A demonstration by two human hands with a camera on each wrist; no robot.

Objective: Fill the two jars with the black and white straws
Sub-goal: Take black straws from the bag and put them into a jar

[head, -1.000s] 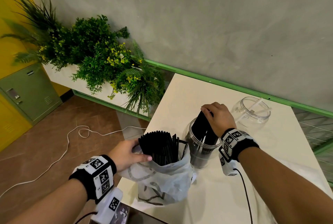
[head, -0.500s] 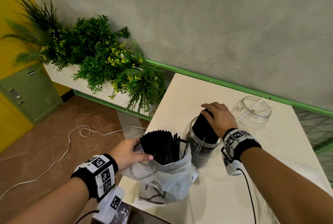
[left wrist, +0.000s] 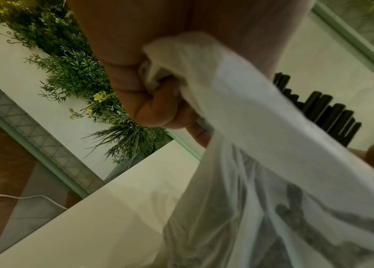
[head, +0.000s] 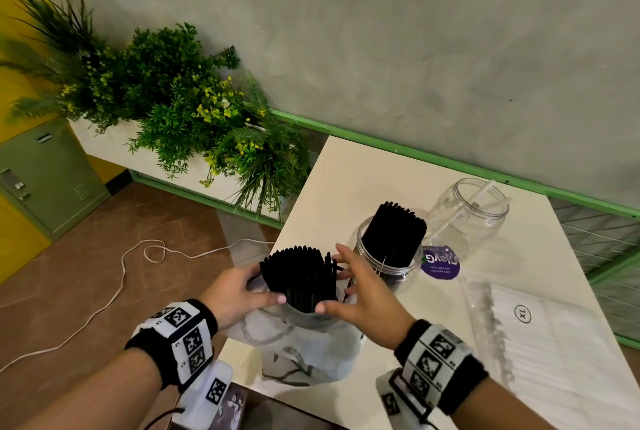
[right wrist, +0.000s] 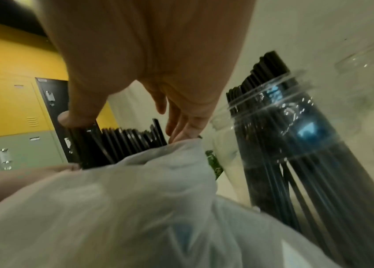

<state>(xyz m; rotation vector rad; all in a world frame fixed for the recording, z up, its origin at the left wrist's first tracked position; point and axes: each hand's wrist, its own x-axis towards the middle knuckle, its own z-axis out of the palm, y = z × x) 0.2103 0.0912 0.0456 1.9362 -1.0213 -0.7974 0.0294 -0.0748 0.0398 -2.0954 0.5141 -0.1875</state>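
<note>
A white plastic bag (head: pixel 304 343) stands at the table's near left corner, with a bundle of black straws (head: pixel 299 277) sticking out of its mouth. My left hand (head: pixel 263 286) grips the bag's left rim, fingers curled into the plastic (left wrist: pixel 158 85). My right hand (head: pixel 334 282) reaches round the bundle's right side, its thumb (right wrist: pixel 71 117) on the straw tops and its fingers (right wrist: pixel 181 130) nearly straight. Behind it a clear jar (head: pixel 388 267) holds black straws (head: pixel 394 232). A second clear jar (head: pixel 471 218) further right holds a couple of white straws.
A clear packet of white straws (head: pixel 540 332) lies on the table (head: pixel 346 180) at the right. A planter with green plants (head: pixel 180 111) stands left of the table. A white cable (head: pixel 121 277) runs over the floor. Yellow and green lockers (right wrist: pixel 19 112) are behind.
My right hand has let go of the black straws in the jar and come back to the bundle in the bag. My left hand has kept its grip on the bag.
</note>
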